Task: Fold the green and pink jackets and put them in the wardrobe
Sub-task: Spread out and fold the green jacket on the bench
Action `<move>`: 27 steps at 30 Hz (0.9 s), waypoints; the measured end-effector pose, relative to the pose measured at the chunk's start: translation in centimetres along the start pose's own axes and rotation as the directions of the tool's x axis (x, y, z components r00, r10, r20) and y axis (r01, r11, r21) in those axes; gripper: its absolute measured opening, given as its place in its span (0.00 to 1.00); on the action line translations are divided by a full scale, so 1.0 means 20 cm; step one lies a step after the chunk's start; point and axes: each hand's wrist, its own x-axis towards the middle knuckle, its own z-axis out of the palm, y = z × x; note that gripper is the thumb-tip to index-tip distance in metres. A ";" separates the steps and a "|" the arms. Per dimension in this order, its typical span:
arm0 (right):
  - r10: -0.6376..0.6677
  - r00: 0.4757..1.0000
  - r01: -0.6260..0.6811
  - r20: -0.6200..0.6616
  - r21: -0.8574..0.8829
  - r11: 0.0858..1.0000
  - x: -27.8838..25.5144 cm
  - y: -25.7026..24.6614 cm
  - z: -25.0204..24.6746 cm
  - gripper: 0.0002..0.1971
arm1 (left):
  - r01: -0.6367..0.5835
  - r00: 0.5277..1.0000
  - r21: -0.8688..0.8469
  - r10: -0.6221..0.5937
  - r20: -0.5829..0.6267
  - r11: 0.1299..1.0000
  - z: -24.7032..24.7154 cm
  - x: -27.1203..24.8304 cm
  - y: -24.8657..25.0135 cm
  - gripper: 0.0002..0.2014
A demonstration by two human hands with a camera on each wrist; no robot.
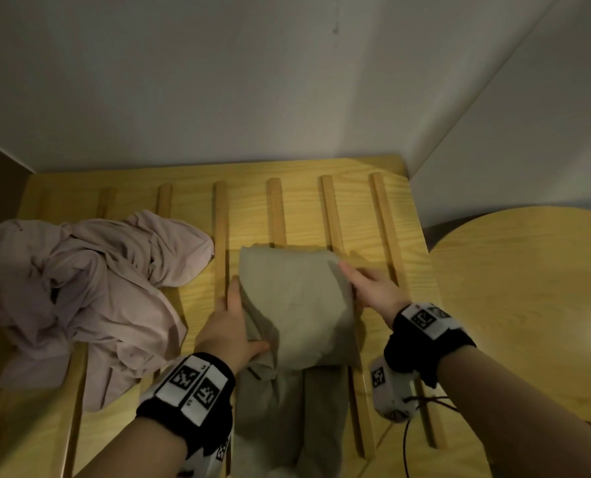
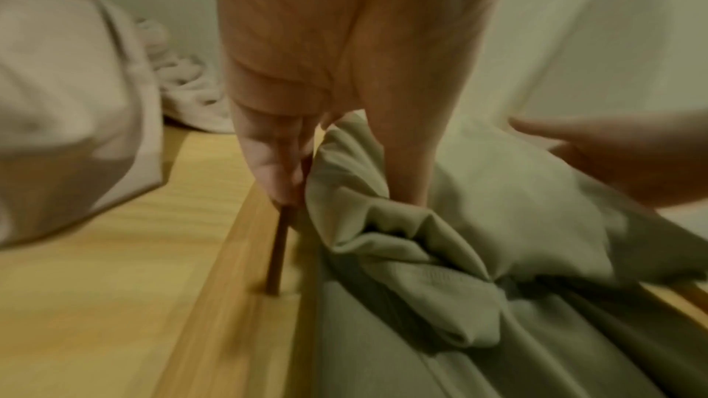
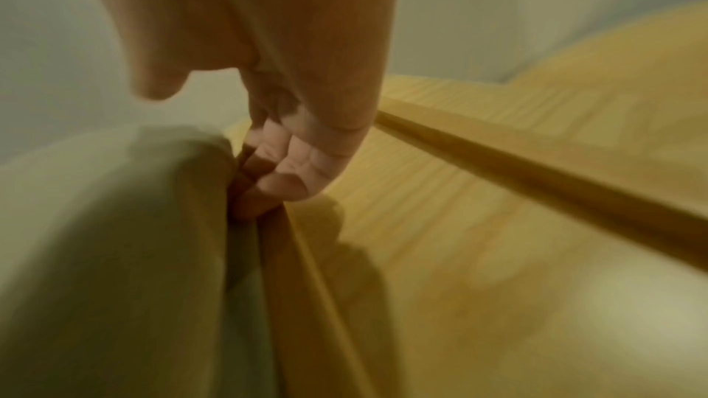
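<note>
The green jacket (image 1: pixel 297 305) lies on the slatted wooden surface (image 1: pixel 249 208), its upper part folded into a thick square and its lower part trailing toward me. My left hand (image 1: pixel 242 319) pinches the fold's left edge, thumb on one side and fingers on the other, as the left wrist view shows (image 2: pixel 337 180). My right hand (image 1: pixel 356 288) holds the right edge; in the right wrist view its fingers (image 3: pixel 268 186) curl in under the green jacket (image 3: pixel 115 223). The pink jacket (image 1: pixel 80 288) is crumpled in a heap at the left, untouched.
White walls (image 1: pixel 218 81) close the back and right of the slatted surface. A round wooden table (image 1: pixel 528 305) stands close on the right. Raised slats (image 1: pixel 332 215) run front to back across the surface.
</note>
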 end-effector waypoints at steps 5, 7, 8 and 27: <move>-0.030 0.997 0.026 0.066 0.057 0.998 0.06 -0.07 0.00 0.19 | -0.245 0.958 0.418 0.284 -0.035 0.875 -0.02 0.01 0.07 0.67; -0.033 0.994 0.022 0.101 0.108 0.994 0.07 -0.08 0.01 0.21 | -0.304 0.943 0.467 0.333 0.021 0.830 -0.02 0.04 0.09 0.64; -0.040 0.994 0.025 0.104 0.144 0.989 0.07 -0.09 0.02 0.23 | -0.320 0.941 0.466 0.336 0.051 0.825 -0.03 0.05 0.11 0.63; -0.287 0.955 0.297 0.081 -0.203 0.933 0.08 -0.08 0.07 0.30 | -0.291 0.956 0.237 0.293 0.030 0.927 -0.09 0.35 0.22 0.31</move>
